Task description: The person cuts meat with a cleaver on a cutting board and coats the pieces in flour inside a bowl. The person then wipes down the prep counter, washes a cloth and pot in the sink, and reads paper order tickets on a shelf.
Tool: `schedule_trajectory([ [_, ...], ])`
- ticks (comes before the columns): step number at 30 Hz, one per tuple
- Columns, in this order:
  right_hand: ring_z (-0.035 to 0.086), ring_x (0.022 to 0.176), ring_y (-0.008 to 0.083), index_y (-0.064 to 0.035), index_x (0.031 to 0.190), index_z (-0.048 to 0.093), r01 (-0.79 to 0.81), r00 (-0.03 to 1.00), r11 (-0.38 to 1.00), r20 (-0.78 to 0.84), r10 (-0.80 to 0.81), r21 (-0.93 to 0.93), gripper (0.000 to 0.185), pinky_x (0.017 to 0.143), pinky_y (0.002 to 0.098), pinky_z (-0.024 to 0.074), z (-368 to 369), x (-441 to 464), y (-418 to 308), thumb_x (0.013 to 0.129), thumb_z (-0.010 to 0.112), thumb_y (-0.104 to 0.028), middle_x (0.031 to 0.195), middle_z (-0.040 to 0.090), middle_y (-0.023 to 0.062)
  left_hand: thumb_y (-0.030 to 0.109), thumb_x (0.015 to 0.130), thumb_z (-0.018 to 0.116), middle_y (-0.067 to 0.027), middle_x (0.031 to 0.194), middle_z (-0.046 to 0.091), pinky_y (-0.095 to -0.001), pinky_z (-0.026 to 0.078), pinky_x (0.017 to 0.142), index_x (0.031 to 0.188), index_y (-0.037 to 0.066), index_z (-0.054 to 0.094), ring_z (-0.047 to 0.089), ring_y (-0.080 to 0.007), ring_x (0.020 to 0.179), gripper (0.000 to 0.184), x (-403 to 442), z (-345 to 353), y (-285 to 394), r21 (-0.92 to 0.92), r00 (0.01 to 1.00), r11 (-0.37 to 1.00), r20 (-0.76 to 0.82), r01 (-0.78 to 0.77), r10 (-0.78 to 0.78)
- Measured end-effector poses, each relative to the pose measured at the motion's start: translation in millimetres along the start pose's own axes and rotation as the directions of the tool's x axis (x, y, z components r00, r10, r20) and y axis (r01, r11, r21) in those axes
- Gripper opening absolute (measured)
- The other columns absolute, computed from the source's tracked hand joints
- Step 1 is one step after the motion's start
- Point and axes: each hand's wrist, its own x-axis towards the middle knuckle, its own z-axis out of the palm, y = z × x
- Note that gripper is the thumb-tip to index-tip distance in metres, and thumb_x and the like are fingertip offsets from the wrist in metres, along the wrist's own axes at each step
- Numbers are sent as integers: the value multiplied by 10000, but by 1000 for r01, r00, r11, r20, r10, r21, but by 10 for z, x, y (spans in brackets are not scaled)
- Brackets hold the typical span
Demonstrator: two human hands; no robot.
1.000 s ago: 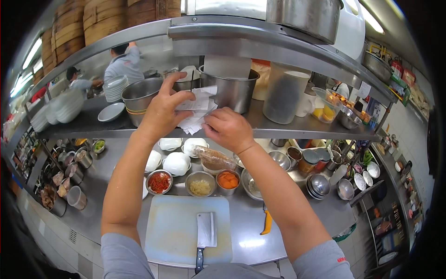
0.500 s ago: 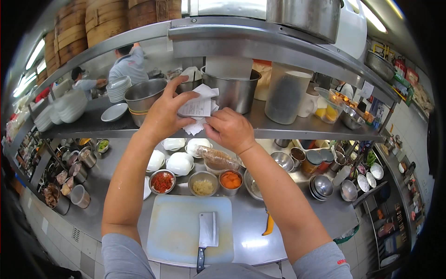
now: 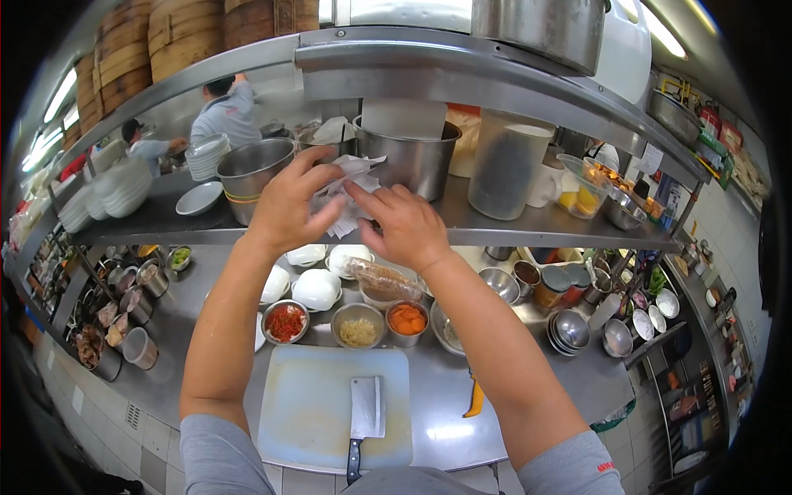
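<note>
Crumpled white paper slips (image 3: 356, 172) are in front of me at the upper shelf's edge, between my two hands. My left hand (image 3: 285, 202) is at their left side, thumb and fingers apart, fingertips close against the paper. From the right, my right hand (image 3: 406, 227) reaches over with its index finger stretched onto the slips and its thumb lower down. Whether the paper is fixed to something behind is hidden. Below lie a white cutting board (image 3: 301, 404) and, on it, a cleaver (image 3: 367, 408) with a black handle.
Bowls of red strips (image 3: 285, 322), pale shreds (image 3: 359, 332) and orange slices (image 3: 407, 320) stand behind the board. A yellow-handled knife (image 3: 473, 398) lies to its right. Steel pots (image 3: 256, 169) line the shelf (image 3: 462, 231). Two people (image 3: 223, 111) are in the background.
My right hand has loosened its pinch on the slips, and its fingers now stretch out over them. The slips look more crumpled, and the printed face no longer shows clearly.
</note>
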Motion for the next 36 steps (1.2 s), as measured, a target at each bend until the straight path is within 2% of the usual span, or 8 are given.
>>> schedule_trajectory([
  [6,677,961,290,-198,1315,700,-188,982,962,54,181,199,486,829,439,599,-37,-10,25,841,771,-276,1020,718,75,-12,890,714,-196,1347,664,-432,566,932,1232,53,669,669,-416,1198,352,23,151,-70,-16,975,982,-118,189,-190],
  [10,684,960,298,-154,1121,767,-22,996,979,-75,38,202,291,828,432,598,43,-13,130,849,773,-257,1019,736,78,-17,883,712,-180,1346,672,-427,579,895,1243,80,677,680,-398,1186,374,-8,189,-164,-51,973,990,-183,133,-140],
  [12,692,927,303,-117,981,790,-54,996,968,-61,71,243,170,816,428,599,64,-3,142,852,772,-226,1011,749,75,-40,857,694,-146,1364,669,-404,590,852,1146,78,722,702,-357,1120,313,-35,174,-175,163,992,985,-121,53,-33],
  [15,700,907,304,-94,952,789,-61,992,963,-93,88,262,140,803,428,601,73,10,135,863,759,-197,969,746,68,19,815,708,-129,1390,658,-391,590,869,1053,74,764,706,-322,1058,250,-29,115,-119,64,996,997,76,49,-54],
  [22,704,940,344,-94,1067,771,-77,990,940,-89,113,334,233,807,449,600,-16,-6,100,864,742,-202,1039,731,101,181,757,768,-126,1410,648,-406,576,941,992,75,817,705,-306,1036,263,26,98,31,128,991,991,129,-40,24],
  [31,687,996,400,-110,1246,605,-109,970,898,-150,189,426,379,830,474,589,21,-41,109,882,694,-163,1202,630,155,164,785,818,-177,1247,716,-385,577,887,912,-4,811,732,-332,1049,211,102,242,-138,-116,970,970,-97,212,-223],
  [34,686,994,398,-119,1260,594,-86,973,913,-164,163,400,407,817,466,591,4,-33,95,873,711,-162,1196,624,148,205,811,860,-195,1142,744,-349,568,823,901,-28,799,741,-272,969,258,140,168,-188,-192,940,926,-42,325,-338],
  [36,695,986,367,-120,1210,626,-84,974,917,-160,157,389,379,801,447,596,-31,-22,56,854,744,-175,1183,628,137,259,854,866,-195,1022,755,-347,552,801,915,-47,780,723,-239,884,324,200,31,-116,-272,798,751,243,602,-551],
])
